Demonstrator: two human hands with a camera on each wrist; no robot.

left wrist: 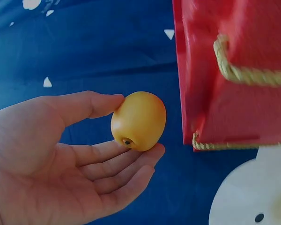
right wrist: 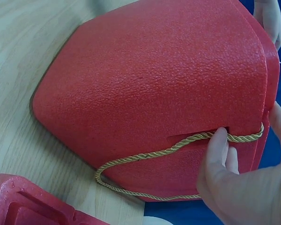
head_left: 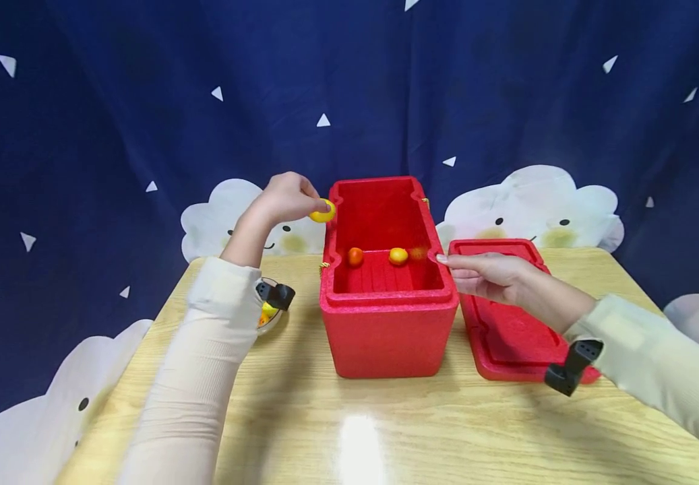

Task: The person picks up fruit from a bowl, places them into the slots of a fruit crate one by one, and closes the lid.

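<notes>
My left hand point(head_left: 287, 197) pinches a small yellow-orange fruit point(left wrist: 139, 119) between thumb and fingers, at the left rim of a red foam box point(head_left: 391, 343). In the left wrist view the fruit has a small dark stem pit, and the box wall is to its right. With the thumb at the right rim, my right hand point(head_left: 491, 273) grips the box's side wall. Its fingertips lie at a side recess beside a gold twisted rope point(right wrist: 154, 152). Inside the box, a red-orange fruit point(head_left: 355, 256) and a yellow fruit point(head_left: 398, 256) lie on the floor.
A red lid point(head_left: 507, 330) lies on the wooden table point(head_left: 446, 431) to the right of the box. Partly behind my left sleeve stands a bowl point(head_left: 274, 325) with yellow and orange pieces. A dark blue curtain point(head_left: 361, 81) hangs behind the table.
</notes>
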